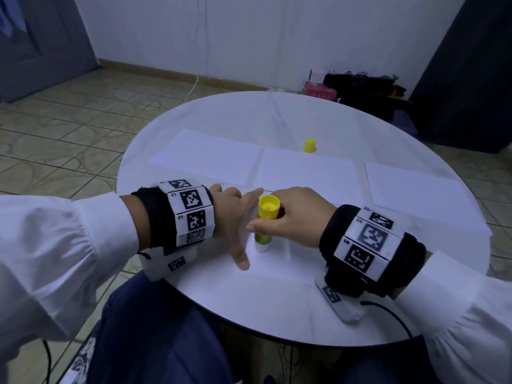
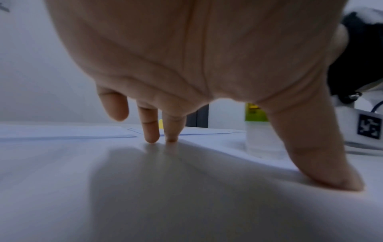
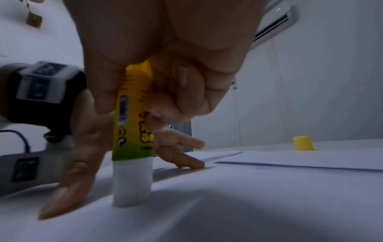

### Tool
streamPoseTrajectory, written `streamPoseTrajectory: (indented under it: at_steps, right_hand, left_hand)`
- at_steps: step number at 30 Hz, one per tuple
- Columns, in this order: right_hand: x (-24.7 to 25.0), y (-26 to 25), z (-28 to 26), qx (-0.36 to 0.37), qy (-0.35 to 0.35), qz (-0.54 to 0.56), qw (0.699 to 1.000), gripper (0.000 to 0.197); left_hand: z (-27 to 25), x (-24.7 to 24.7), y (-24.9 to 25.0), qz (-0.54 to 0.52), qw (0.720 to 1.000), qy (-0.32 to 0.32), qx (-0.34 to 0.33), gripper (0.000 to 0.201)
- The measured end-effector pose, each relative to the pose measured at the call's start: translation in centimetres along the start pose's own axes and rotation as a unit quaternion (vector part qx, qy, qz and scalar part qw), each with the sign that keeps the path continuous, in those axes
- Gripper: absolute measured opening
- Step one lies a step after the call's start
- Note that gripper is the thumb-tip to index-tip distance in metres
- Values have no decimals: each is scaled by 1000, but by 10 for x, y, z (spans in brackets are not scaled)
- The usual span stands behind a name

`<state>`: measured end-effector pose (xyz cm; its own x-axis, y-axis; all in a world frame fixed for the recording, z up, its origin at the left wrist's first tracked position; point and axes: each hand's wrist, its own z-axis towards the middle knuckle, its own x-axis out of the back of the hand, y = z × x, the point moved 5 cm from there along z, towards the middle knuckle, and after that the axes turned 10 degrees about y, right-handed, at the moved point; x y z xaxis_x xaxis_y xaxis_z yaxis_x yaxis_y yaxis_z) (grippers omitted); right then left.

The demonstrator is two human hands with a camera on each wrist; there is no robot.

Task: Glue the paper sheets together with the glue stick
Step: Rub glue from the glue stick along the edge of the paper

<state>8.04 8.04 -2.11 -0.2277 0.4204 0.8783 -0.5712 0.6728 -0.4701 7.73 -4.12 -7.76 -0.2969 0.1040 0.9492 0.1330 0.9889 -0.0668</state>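
Observation:
A yellow-green glue stick [image 1: 265, 220] [image 3: 132, 131] stands tip-down, its white glue end pressed on the near paper sheet [image 1: 279, 261] [image 3: 228, 204]. My right hand [image 1: 291, 217] [image 3: 165, 81] grips its barrel from above. Just left of it my left hand [image 1: 235, 220] [image 2: 207, 65] spreads flat, with fingertips [image 2: 152, 139] and thumb pressing the same sheet. The stick [image 2: 256, 114] shows beside that thumb. Three more white sheets [image 1: 206, 159] [image 1: 307, 170] [image 1: 412, 192] lie across the table. The yellow cap [image 1: 309, 145] [image 3: 303, 143] stands behind the middle sheet.
The round white table [image 1: 277, 112] carries everything; its near edge is at my lap. On the tiled floor beyond it lie a pink box [image 1: 320, 91] and dark bags [image 1: 365, 90]. A white cable [image 1: 194, 84] hangs down the wall.

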Motion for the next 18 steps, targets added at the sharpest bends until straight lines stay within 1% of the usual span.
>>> streamPoseTrajectory:
  at_steps: [2,5,9,13,15,18]
  right_hand:
    - [-2,-3,-9,14,-10,-6,1000,31]
    - [-4,-4,-18,22,-24,-5,999,27]
    - [2,1,-29,24,-23,-23,999,28]
    - [16,21,-45,-14,-21,-40,999,36]
    - [26,34,-57,-36,-16,-35,999,33]
    - [42,55,-76,-74,-6,-25,997,28]
  left_hand:
    - [2,-1,0,10,1000,-11,12,154]
    - [1,0,2,14,1000,-14,19,159]
    - [-2,5,6,24,999,-14,23,153]
    - [-3,10,10,37,999,-10,22,145]
    - [-2,12,10,35,999,-15,17,139]
    - [-2,12,11,40,999,-25,13,139]
